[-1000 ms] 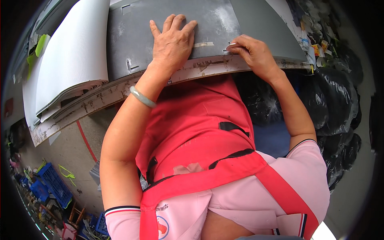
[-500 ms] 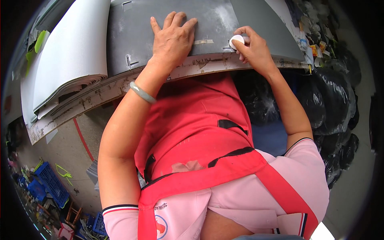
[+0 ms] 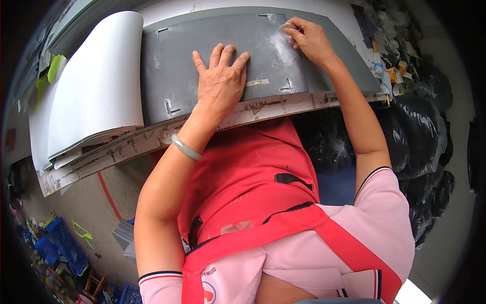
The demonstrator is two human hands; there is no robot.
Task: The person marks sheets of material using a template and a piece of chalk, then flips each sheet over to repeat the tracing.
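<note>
My left hand lies flat with fingers spread on a dark grey pattern board. The board has L-shaped cut-outs near its corners, a strip of tan tape and whitish powdery smears. In my right hand, thumb and fingers pinch a round white chalk disc, seen partly behind the fingers. That hand is at the board's far right corner, beside another cut-out. Whether the chalk touches the surface I cannot tell. Under the board, a grey sheet shows along its right and far sides.
A thick fold of white-backed sheet material lies left of the board. The table's worn front edge runs before my red apron. Black plastic bags and scraps are at the right. A blue crate stands on the floor at lower left.
My right hand has moved with the chalk disc from the board's near right corner to its far right corner. The left hand stays flat on the board. The whole view has shifted slightly.
</note>
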